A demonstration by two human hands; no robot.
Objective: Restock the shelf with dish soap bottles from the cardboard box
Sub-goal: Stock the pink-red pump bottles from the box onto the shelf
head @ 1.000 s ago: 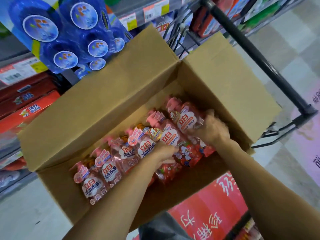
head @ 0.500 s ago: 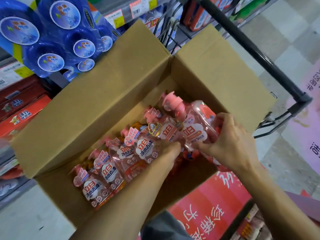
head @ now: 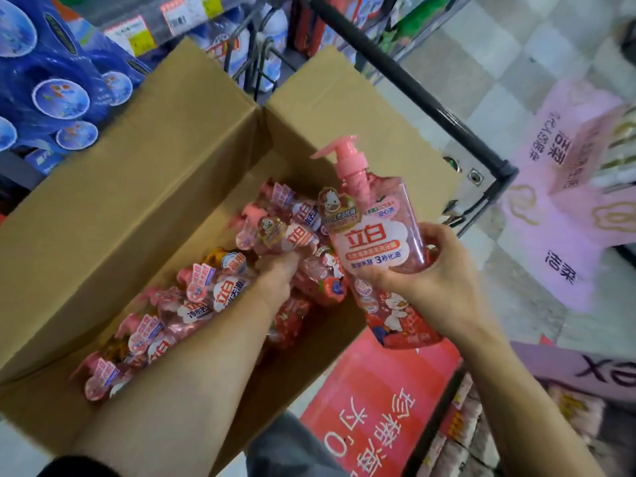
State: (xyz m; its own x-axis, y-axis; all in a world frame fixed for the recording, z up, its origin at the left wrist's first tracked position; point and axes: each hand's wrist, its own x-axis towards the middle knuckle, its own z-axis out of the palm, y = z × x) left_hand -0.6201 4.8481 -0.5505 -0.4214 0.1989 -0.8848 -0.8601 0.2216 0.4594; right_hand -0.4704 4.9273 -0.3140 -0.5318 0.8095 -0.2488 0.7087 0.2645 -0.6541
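An open cardboard box (head: 144, 187) sits in front of me with several pink dish soap bottles (head: 192, 304) lying inside in a row. My right hand (head: 433, 280) is closed around the lower body of one pink pump bottle (head: 375, 235), held upright above the box's near right corner. My left hand (head: 278, 277) is down inside the box, fingers wrapped around another bottle (head: 285, 235) that lies among the rest. The shelf (head: 148, 32) with price tags runs along the top left.
Blue packaged goods (head: 44, 84) hang at the upper left. A black cart handle (head: 413, 94) crosses behind the box. Red boxes (head: 382, 401) sit below on the right and pink packs (head: 568, 187) lie on the tiled floor to the right.
My right hand has lifted one bottle out of the box and turned it upright. My left hand stays in the box, now gripping another bottle.
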